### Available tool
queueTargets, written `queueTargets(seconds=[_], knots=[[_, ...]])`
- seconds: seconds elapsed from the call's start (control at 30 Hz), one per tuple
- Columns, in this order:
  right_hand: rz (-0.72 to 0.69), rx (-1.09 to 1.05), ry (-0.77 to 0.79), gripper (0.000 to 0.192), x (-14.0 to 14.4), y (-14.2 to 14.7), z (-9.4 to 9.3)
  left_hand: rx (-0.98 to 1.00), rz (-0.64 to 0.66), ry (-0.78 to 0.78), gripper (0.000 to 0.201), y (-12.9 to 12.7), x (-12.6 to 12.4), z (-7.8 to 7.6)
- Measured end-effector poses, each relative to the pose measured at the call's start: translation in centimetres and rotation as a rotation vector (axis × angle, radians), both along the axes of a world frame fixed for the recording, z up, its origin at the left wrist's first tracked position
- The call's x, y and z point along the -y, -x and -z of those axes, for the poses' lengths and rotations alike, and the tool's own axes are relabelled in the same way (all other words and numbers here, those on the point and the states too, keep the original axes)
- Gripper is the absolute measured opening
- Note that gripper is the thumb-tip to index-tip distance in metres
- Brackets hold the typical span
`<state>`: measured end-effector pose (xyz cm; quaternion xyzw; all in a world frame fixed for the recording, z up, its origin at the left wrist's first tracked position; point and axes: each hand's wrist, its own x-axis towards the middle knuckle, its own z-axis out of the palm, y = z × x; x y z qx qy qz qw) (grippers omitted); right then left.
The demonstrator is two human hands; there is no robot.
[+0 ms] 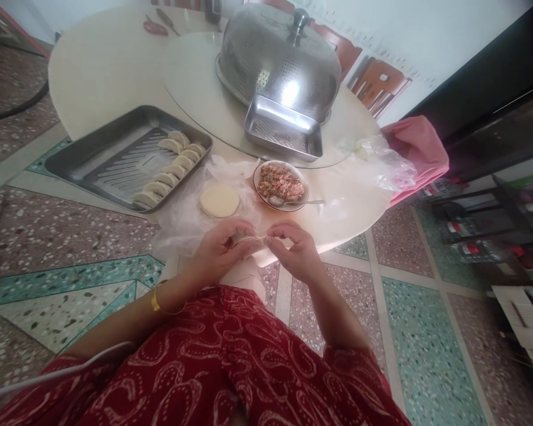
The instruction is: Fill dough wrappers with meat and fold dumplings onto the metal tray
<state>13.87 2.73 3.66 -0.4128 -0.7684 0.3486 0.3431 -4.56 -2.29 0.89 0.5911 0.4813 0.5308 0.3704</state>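
Between my two hands, just over the table's near edge, is a pale dumpling (254,238), mostly covered by fingers. My left hand (224,248) pinches its left side, and my right hand (294,248) pinches the right end. A stack of round dumpling wrappers (220,200) lies on crumpled clear plastic (177,228) beyond my left hand. Past my right hand stands a bowl of minced filling (282,182) with a metal spoon (295,202) resting in it. Folded dumplings (173,170) line the right side of a dark metal tray (89,161) at the left.
A glass turntable (190,77) carries a large perforated metal dome cover (275,65) and a smaller metal tray (284,127). A knife (166,21) and red scissors (155,26) lie at the far left. Plastic bags (384,163) and a pink cloth (420,145) hang at the table's right.
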Motion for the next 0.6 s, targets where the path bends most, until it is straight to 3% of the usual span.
queueTargets(seconds=[0.3,0.6], knots=[[-0.075,0.026,0.068,0.014,-0.43,0.46,-0.26,-0.146,0.089,-0.082,0.013,-0.08,-0.2,-0.14],[-0.112,0.035,-0.057,0.016,-0.04,0.31,-0.33,-0.142,-0.008,0.049,0.027,-0.23,-0.19,0.25]])
